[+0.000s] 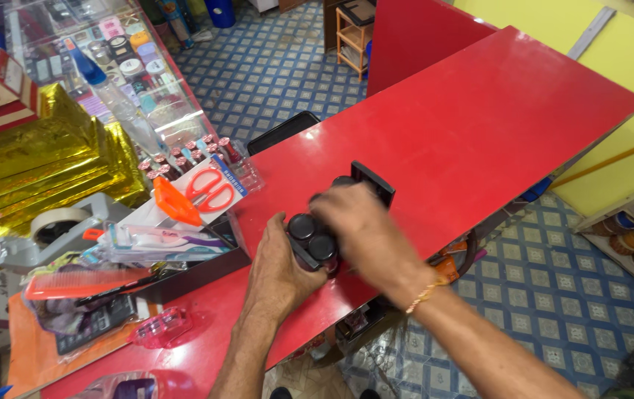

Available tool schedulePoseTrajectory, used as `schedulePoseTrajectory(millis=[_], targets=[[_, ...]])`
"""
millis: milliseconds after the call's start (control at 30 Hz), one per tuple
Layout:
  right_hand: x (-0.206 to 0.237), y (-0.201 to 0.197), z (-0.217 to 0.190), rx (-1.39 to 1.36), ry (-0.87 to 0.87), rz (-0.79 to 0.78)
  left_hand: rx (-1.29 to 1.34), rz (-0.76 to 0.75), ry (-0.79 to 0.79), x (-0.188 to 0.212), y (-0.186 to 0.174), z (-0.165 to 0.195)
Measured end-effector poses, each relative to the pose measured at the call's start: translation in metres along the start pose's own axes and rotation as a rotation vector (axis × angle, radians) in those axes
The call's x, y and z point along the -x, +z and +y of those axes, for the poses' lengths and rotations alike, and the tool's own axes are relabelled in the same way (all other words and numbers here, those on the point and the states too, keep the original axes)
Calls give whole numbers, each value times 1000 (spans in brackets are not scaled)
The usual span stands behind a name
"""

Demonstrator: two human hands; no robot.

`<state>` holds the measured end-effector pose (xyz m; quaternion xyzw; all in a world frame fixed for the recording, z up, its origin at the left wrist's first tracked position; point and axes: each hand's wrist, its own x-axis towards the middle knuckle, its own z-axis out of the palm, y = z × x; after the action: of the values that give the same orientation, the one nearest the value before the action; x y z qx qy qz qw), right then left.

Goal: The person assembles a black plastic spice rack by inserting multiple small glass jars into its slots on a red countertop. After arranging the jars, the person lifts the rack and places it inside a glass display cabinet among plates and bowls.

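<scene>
Left hand [281, 267] fingers wrapped around black round-capped jars [311, 236] in a black tray [373, 181], right hand [365, 233] blurred over them, grip unclear, near red tabletop [479, 125] front edge, open room beyond, scissors pack [212, 189] leftward, tray mostly hidden.

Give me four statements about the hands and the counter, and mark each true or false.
1. Both hands, left hand and right hand, are on the black tray of round-capped bottles. True.
2. The tray sits on a green counter. False: the counter is red.
3. The orange-handled scissors lie left of the hands. True.
4. The right wrist is bare. False: it wears a gold bracelet.
</scene>
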<state>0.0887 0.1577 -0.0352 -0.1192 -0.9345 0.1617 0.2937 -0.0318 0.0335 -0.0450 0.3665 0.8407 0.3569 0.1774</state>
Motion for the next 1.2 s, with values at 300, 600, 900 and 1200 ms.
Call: schedulePoseTrajectory(millis=[300,600,900,1200], targets=[[31,-1,-37,33,27,7,5,12,3,-3,6,-1],[7,-8,-24,141,363,58,-31,53,75,-4,-2,-7],[-8,-5,-41,61,414,212,-5,21,19,-12,-17,-2],[-32,3,-36,35,343,130,-6,-89,-72,-17,-31,-5]])
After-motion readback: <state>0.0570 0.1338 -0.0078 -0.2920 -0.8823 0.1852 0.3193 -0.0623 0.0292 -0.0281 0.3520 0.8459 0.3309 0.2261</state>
